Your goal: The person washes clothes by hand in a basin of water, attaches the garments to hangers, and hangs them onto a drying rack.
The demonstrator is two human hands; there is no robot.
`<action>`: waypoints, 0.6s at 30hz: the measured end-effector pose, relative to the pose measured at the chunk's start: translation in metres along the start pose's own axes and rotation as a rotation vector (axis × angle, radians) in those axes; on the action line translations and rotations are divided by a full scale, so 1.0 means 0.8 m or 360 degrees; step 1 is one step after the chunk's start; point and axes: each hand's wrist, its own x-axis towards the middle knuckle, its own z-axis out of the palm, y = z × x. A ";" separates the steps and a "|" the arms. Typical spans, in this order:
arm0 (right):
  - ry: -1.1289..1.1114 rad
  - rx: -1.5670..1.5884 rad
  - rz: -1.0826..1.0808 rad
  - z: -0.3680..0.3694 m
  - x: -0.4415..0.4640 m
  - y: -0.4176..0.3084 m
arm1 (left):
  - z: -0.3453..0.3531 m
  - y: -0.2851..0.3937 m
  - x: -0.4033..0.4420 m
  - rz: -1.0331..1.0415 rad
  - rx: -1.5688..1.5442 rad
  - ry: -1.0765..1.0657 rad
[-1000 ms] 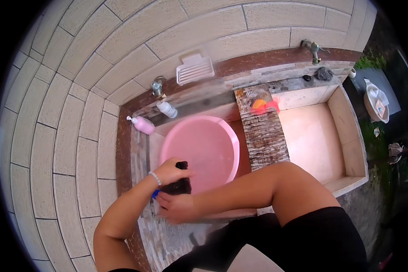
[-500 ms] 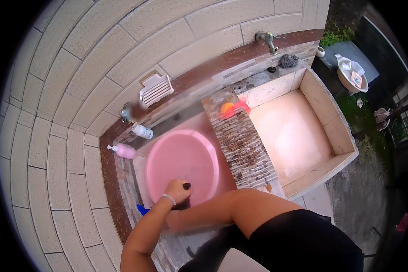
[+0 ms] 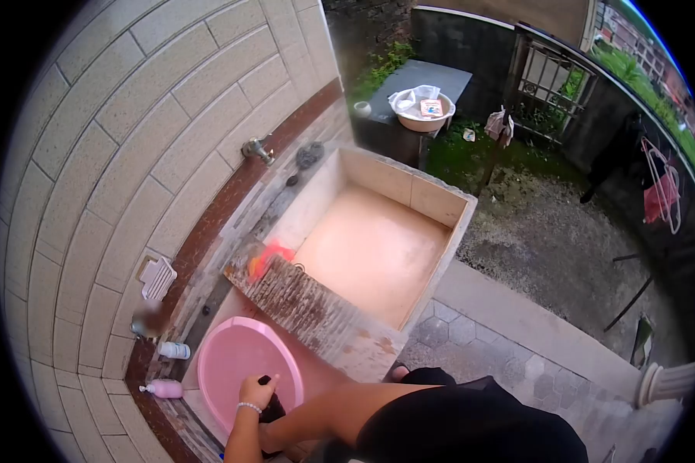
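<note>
My left hand (image 3: 258,392), with a beaded bracelet at the wrist, is closed round a dark, wet-looking item (image 3: 272,409) over the near side of the pink basin (image 3: 291,363). Just below it, my right hand (image 3: 269,438) is at the lower part of the same dark item; its fingers are mostly hidden behind the item and the forearm. Cloudy water fills the basin, which stands in the left sink. A bit of blue shows at the bottom edge, beside my left forearm.
A ribbed washboard slab (image 3: 309,309) with an orange and red item (image 3: 269,261) divides the sinks. Right of it is a pale sink (image 3: 378,247). Pink bottle (image 3: 164,388), white bottle (image 3: 174,350), soap rack (image 3: 158,279) and tap (image 3: 257,150) line the wall.
The view has swung right, showing more yard, so basin and sinks appear farther left and lower. Both hands stay near the basin's near rim with the dark item; the right fingers became hidden.
</note>
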 end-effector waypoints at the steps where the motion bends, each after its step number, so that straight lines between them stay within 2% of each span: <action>1: 0.0009 -0.0050 0.0046 -0.005 -0.009 -0.002 | -0.004 0.012 -0.012 -0.0003 -0.0026 0.0023; 5: -0.0021 -0.0284 0.0224 -0.028 -0.048 -0.021 | -0.011 0.046 -0.043 0.0122 0.0023 0.0110; 11: -0.0206 -0.0695 0.0446 -0.078 -0.116 -0.068 | 0.042 0.125 -0.042 0.0690 0.0425 0.0160; 13: -0.0340 -0.0814 0.0459 -0.099 -0.144 -0.085 | 0.048 0.175 -0.059 0.0823 0.0262 0.0004; 15: -0.0341 -0.0807 0.0453 -0.127 -0.193 -0.110 | 0.072 0.180 0.008 0.0779 -0.0368 -0.0468; 17: 0.0005 -0.0652 0.0493 -0.168 -0.272 -0.152 | 0.060 0.232 -0.028 0.0473 -0.0907 -0.0992; 18: 0.0445 -0.0522 0.0585 -0.190 -0.310 -0.180 | 0.060 0.252 -0.038 0.0466 -0.1054 -0.1129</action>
